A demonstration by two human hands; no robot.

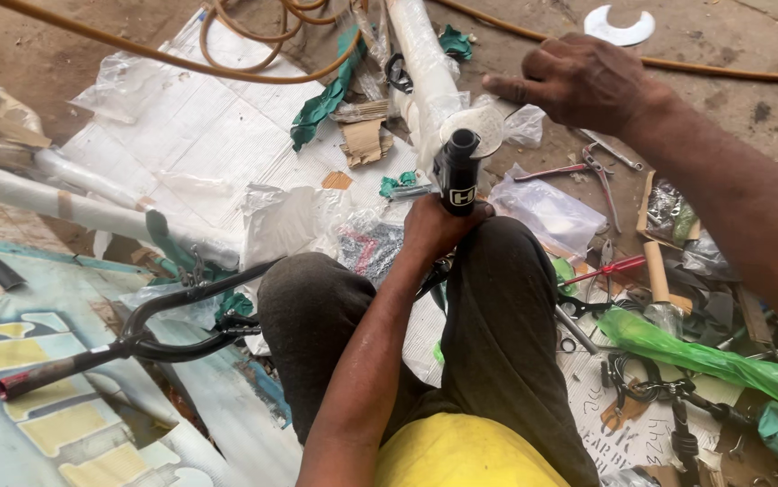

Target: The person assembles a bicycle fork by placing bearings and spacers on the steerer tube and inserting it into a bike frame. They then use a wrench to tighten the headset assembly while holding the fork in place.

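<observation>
The left hand [439, 225] is clamping its fingers around the black head tube [457, 171] of a bicycle frame [425, 63], just above the person's knees at the centre of the view. The right hand [583, 81] is hovering at about 2 o'clock from the tube, fingers curled loosely together and holding nothing, its fingertips near the white plastic wrap on the frame. The frame is looking stiff and fairly heavy, a rigid metal tube; the wrap is likely slippery, so the bare black tube end is probably the surest grip. At 8 o'clock, black handlebars [137, 338] are lying on a painted blue board [10, 397]. At 4 o'clock, red-handled pliers [601, 271] and a green plastic bag [686, 347] are lying among scattered parts. Flattened cardboard [200, 126] is covering the dirt ground at 11 o'clock, and an orange hose [254, 68] is looping at 12.
</observation>
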